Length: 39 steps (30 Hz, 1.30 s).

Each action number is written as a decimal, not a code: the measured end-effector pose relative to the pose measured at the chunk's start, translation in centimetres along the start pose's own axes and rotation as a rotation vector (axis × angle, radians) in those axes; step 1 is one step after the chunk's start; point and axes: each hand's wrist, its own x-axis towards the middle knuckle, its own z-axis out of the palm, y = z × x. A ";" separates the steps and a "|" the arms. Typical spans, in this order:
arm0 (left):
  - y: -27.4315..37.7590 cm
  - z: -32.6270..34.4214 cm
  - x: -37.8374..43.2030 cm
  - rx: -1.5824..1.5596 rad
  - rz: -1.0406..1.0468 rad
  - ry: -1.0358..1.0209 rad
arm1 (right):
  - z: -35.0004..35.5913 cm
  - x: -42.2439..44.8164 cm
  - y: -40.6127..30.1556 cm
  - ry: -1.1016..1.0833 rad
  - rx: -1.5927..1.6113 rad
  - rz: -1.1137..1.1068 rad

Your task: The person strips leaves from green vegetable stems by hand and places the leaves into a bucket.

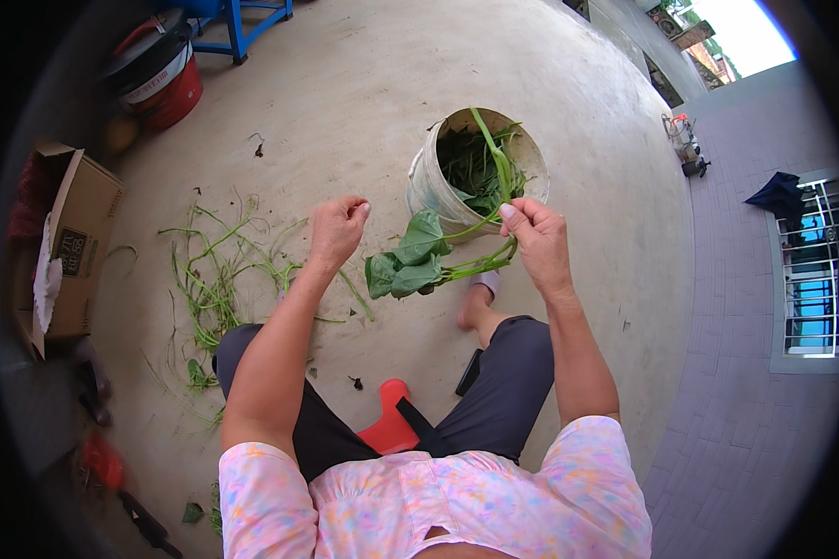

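My right hand (537, 234) grips a bunch of leafy green stems (479, 264) between thumb and fingers, in front of a whitish bucket (428, 192). The broad leaves (419, 244) hang to the left, and a thicker stem part rises over the bucket's opening. Inside the bucket lie more green stems and leaves (472, 164). My left hand (341, 227) is raised to the left of the bunch with thumb and fingertips together; whether something thin is between them cannot be told. Loose green stems (213, 279) lie in a tangle on the concrete floor beyond my left forearm.
A red stool (393, 412) shows between my legs, and a dark flat object (469, 372) lies by my right leg. On the left stand an open cardboard box (87, 230) and a red bucket with a black top (171, 98). A blue frame (236, 31) stands behind.
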 end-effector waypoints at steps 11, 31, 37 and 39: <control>2.3 3.3 -1.1 -0.371 -0.056 -0.456 | 8.7 -1.0 10.4 -0.245 0.189 0.024; 4.2 -0.1 0.5 -0.157 0.207 -0.428 | 5.0 0.4 9.8 -0.671 0.494 0.139; 3.7 -1.4 1.6 0.032 0.289 -0.113 | 6.4 0.3 9.3 -0.612 0.503 0.185; 3.6 -1.6 1.6 0.093 0.278 -0.073 | 6.9 0.0 9.1 -0.586 0.498 0.205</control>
